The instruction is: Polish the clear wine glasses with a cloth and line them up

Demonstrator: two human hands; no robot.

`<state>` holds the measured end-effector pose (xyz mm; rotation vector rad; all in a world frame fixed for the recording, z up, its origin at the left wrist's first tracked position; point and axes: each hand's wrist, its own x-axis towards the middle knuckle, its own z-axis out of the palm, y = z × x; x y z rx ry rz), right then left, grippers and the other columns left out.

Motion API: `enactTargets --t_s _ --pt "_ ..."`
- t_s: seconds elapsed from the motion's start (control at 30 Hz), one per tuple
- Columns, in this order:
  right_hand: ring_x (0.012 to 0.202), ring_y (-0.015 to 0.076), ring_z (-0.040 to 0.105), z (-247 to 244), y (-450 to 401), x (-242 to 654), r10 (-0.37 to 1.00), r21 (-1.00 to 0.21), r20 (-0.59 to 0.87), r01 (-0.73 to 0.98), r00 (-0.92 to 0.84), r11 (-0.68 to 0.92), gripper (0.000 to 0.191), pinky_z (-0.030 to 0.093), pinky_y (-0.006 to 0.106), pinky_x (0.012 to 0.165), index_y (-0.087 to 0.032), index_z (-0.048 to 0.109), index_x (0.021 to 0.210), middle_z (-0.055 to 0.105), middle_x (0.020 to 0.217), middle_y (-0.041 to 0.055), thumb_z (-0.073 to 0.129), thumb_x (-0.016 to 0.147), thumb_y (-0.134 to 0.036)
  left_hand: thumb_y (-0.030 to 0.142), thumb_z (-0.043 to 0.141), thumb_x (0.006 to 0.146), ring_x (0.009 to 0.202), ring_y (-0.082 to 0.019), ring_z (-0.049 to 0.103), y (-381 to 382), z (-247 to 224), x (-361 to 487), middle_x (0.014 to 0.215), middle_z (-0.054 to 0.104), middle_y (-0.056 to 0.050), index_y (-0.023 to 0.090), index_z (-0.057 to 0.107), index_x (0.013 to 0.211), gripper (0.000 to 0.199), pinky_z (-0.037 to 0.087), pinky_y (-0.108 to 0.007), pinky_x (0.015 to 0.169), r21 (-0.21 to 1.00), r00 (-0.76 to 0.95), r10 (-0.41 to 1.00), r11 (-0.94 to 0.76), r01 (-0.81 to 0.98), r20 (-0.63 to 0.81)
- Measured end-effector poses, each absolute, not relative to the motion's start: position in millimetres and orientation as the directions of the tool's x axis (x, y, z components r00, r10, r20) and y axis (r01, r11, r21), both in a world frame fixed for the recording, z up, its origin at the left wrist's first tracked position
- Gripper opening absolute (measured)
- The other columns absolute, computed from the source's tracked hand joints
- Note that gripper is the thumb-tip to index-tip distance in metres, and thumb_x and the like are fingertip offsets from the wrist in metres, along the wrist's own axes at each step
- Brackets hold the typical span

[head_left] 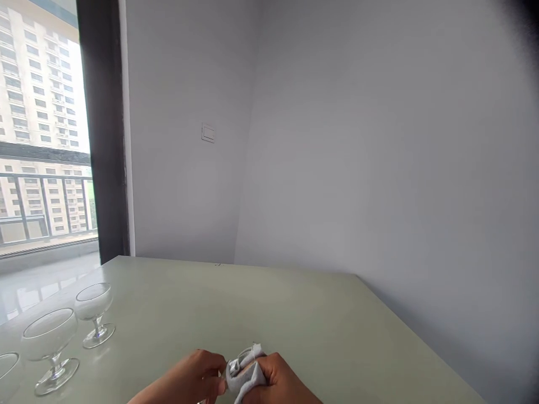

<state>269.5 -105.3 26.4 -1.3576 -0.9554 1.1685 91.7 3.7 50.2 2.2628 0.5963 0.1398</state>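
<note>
Low at the bottom centre, my right hand (278,381) is closed around a light grey cloth (242,384), which is bunched and folded. Clear, shiny edges of a glass (244,357) show among the folds; most of it is hidden by the cloth and fingers. On the other side my left hand (197,376) is closed, its thumb and fingers pinching the glass beside the cloth. Three clear stemmed glasses stand upright along the table's left side: a far one (97,322), a middle one (53,350) and a near one (8,370), cut off by the picture edge.
The pale green table (269,303) reaches back to a grey wall (357,140). A light switch (208,133) is on the wall. Beyond a dark frame (105,129) at left are a railing (54,205) and a tall building (37,101).
</note>
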Motion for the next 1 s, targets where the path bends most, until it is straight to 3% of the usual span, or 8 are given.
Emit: enactTargets --t_s 0.1,0.17,0.27,0.4,0.53,0.63,0.8,1.0 --pt "0.036 0.0083 0.049 21 -97 272 0.954 -0.979 -0.184 -0.131 0.235 -0.156 0.025 0.031 0.017 0.035 -0.014 0.062 0.077 0.054 0.048 -0.0061 0.071 0.061 -0.031 0.029 0.051 0.081 0.084 -0.02 0.062 4 36 97 0.088 0.069 0.0 0.028 0.062 0.1 0.022 0.044 -0.034 0.08 0.351 0.798 0.527 -0.835 0.422 0.293" --pt "0.029 0.0073 0.045 15 -89 272 0.956 -0.943 -0.165 -0.323 0.243 -0.081 0.038 0.029 0.016 0.031 -0.014 0.058 0.073 0.052 0.045 -0.006 0.072 0.059 -0.046 0.02 0.055 0.077 0.104 -0.023 0.056 5 21 104 0.099 0.067 -0.001 0.029 0.055 0.114 0.038 0.032 -0.04 0.098 0.045 0.742 0.367 -0.909 0.415 0.561" --pt "0.025 0.0047 0.036 4 -82 268 0.95 -0.838 -0.213 -0.543 0.229 -0.057 0.047 0.023 0.015 0.028 -0.015 0.057 0.07 0.047 0.035 -0.0073 0.074 0.054 -0.055 0.017 0.051 0.079 0.109 -0.023 0.053 5 5 114 0.091 0.068 0.0 0.026 0.058 0.107 0.03 0.017 -0.041 0.107 -0.119 0.608 0.196 -0.891 0.438 0.769" --pt "0.027 0.0064 0.036 -3 -84 263 0.972 -0.869 -0.176 -0.489 0.153 -0.081 0.047 0.024 0.016 0.029 -0.015 0.059 0.071 0.045 0.034 -0.0064 0.073 0.054 -0.056 0.016 0.039 0.087 0.08 -0.015 0.06 2 15 110 0.07 0.064 0.003 0.024 0.061 0.091 0.023 0.017 -0.039 0.107 -0.062 0.52 0.168 -0.917 0.395 0.837" --pt "0.046 0.0076 0.044 17 -92 265 0.994 -0.997 -0.043 -0.068 0.105 -0.036 0.025 0.032 0.017 0.043 -0.016 0.067 0.081 0.054 0.057 -0.004 0.071 0.058 -0.026 0.024 0.049 0.085 0.061 -0.011 0.057 6 34 100 0.065 0.062 0.006 0.025 0.059 0.089 0.01 0.029 -0.031 0.095 0.035 0.683 0.251 -0.949 0.314 0.685" --pt "0.056 0.0106 0.046 35 -101 272 0.995 -0.959 0.103 0.265 0.0 0.099 0.018 0.031 0.019 0.047 -0.02 0.07 0.073 0.056 0.064 -0.0032 0.062 0.058 -0.013 0.032 0.058 0.079 0.062 -0.014 0.055 8 39 99 0.063 0.062 0.003 0.024 0.061 0.076 0.01 0.038 -0.026 0.07 0.255 0.813 0.381 -0.921 0.294 0.44" --pt "0.05 0.0135 0.049 36 -123 284 0.993 -0.843 0.121 0.529 0.019 0.092 0.018 0.032 0.023 0.044 -0.033 0.071 0.07 0.061 0.064 -0.0041 0.066 0.061 -0.019 0.048 0.062 0.07 0.047 -0.011 0.044 2 47 97 0.05 0.047 0.004 0.019 0.061 0.059 0.031 0.031 -0.021 0.046 0.855 0.891 0.446 -0.427 0.295 -0.084" --pt "0.056 0.0138 0.059 63 -127 284 0.949 -0.746 0.3 0.598 -0.092 0.294 0.018 0.042 0.02 0.051 -0.033 0.072 0.079 0.067 0.071 -0.005 0.059 0.073 -0.023 0.071 0.055 0.062 0.032 -0.007 0.033 -2 51 93 0.04 0.044 0.004 0.013 0.066 0.068 0.059 0.026 -0.02 0.036 0.971 0.931 0.3 -0.052 0.233 -0.207"
